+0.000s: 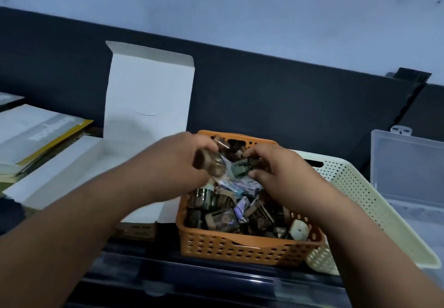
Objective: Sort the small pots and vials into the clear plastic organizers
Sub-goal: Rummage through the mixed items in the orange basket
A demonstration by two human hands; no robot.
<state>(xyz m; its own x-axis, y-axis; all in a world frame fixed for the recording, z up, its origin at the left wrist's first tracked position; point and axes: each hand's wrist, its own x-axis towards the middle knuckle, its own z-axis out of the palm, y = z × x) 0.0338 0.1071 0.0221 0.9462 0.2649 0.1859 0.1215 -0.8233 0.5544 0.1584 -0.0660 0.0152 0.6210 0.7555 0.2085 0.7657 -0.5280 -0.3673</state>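
Bare forearms (108,202), left hand (179,163), right hand (281,171).

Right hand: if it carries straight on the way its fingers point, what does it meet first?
The right hand, pinching a dark pot, points left across the orange basket. First in line looks like the brown pots that the left hand grips, close ahead; blur leaves depth unclear.

At lower centre an orange basket (240,247) with rows of small holes, brown, dark and lilac small pots (211,214) inside, cream basket (355,187) with fine dotted holes at right, colourless clear organizer (408,163) far right, white carton (149,84) upper left, navy panel (288,91) behind, yellow-edged white booklet (36,127) left.
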